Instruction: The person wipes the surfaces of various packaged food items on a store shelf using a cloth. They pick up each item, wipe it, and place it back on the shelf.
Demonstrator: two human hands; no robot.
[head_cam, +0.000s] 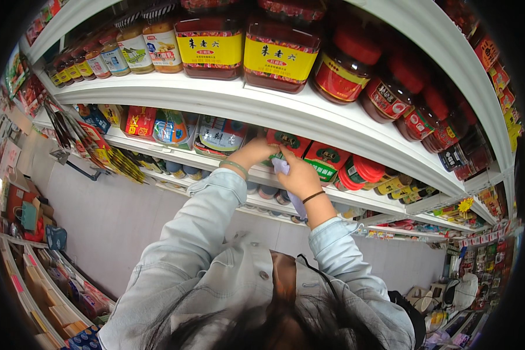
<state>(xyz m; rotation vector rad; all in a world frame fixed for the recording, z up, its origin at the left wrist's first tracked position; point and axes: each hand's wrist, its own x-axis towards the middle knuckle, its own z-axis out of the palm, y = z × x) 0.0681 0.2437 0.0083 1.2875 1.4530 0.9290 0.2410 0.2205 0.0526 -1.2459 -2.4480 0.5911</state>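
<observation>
Both of my hands reach to a white shelf of packaged sauces. My left hand (pixel 260 153), with a green bangle at the wrist, is at a red box (pixel 288 139); its fingertips are partly hidden, so its grip is unclear. Beside it, my right hand (pixel 299 173) holds a pale purple cloth (pixel 281 166) that hangs down below the palm. The right fingertips meet the front of the same red box. A second red and green box (pixel 326 161) stands just to the right. Left of my hands is a tub of soybean paste (pixel 221 134).
Large jars with yellow labels (pixel 280 57) line the shelf above. Red-lidded tubs (pixel 361 171) stand right of the boxes. Yellow packets (pixel 124 164) hang at the left. Lower shelves hold more jars (pixel 267 191). Another shelf unit (pixel 39 288) is behind at lower left.
</observation>
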